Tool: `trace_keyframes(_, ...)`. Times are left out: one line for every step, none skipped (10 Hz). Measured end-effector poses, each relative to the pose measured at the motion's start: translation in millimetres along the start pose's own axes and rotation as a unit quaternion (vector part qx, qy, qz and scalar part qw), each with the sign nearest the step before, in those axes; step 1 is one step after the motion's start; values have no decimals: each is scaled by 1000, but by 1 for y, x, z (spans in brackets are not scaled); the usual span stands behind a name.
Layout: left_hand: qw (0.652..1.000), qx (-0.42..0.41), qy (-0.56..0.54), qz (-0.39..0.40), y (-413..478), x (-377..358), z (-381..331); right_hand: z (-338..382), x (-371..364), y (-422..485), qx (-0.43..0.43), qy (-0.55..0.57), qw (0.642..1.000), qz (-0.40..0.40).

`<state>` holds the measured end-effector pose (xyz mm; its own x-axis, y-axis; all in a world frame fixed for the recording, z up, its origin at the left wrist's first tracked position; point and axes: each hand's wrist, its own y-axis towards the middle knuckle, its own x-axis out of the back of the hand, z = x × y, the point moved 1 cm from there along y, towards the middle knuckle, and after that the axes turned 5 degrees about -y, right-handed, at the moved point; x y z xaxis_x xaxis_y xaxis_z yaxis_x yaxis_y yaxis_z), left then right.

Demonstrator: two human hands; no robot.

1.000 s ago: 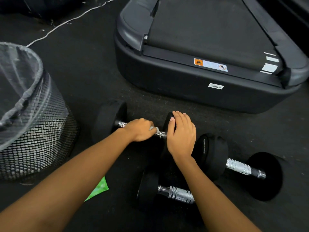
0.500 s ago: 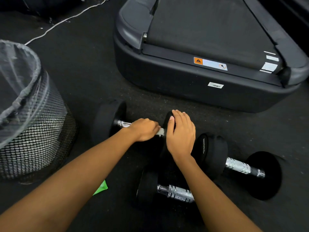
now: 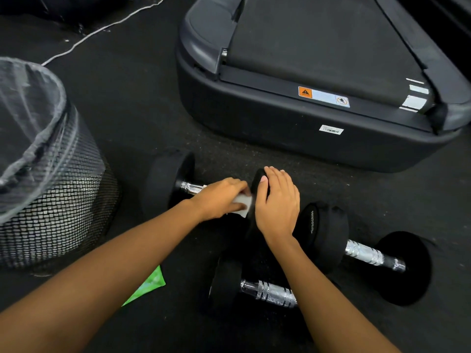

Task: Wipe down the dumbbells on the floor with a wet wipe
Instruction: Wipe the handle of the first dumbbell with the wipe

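Observation:
Three black dumbbells with chrome handles lie on the dark floor. On the far one [image 3: 168,184], my left hand [image 3: 221,197] holds a white wet wipe [image 3: 242,205] against the handle, right beside the inner face of its right-hand weight. My right hand [image 3: 277,202] lies over the top of that weight, fingers straight and together. A second dumbbell [image 3: 367,253] lies to the right, and a third [image 3: 267,293] lies nearest me, partly hidden under my right forearm.
A black mesh bin [image 3: 51,189] lined with a clear bag stands at the left. A green wipe packet [image 3: 147,286] lies on the floor under my left forearm. The end of a treadmill [image 3: 305,98] fills the back right. A white cable [image 3: 102,29] runs across the far floor.
My left hand has slid right along the handle to the weight under my right hand, and the white wipe now shows beneath its fingers. My right hand has stayed put.

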<state>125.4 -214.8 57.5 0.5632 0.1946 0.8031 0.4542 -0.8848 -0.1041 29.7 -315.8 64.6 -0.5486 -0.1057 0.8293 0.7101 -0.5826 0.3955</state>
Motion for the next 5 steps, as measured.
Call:
trace_keyframes(997,-41,54,-35,-7,-3,0,0,0,-1,-2,-1,1000,3)
trace_keyframes(991,-76,91,-55,-12,-2,5,0,0,-1,0,-2,1000,4)
trace_keyframes(981,-107,138,-88,-11,-5,4,0,0,0,-1,-4,1000,2)
trace_keyframes(975,-125,151,-104,-7,-13,-6,0,0,0,-3,-3,1000,1)
trace_keyframes(974,-132,146,-116,-9,-12,-3,0,0,0,-1,0,1000,2)
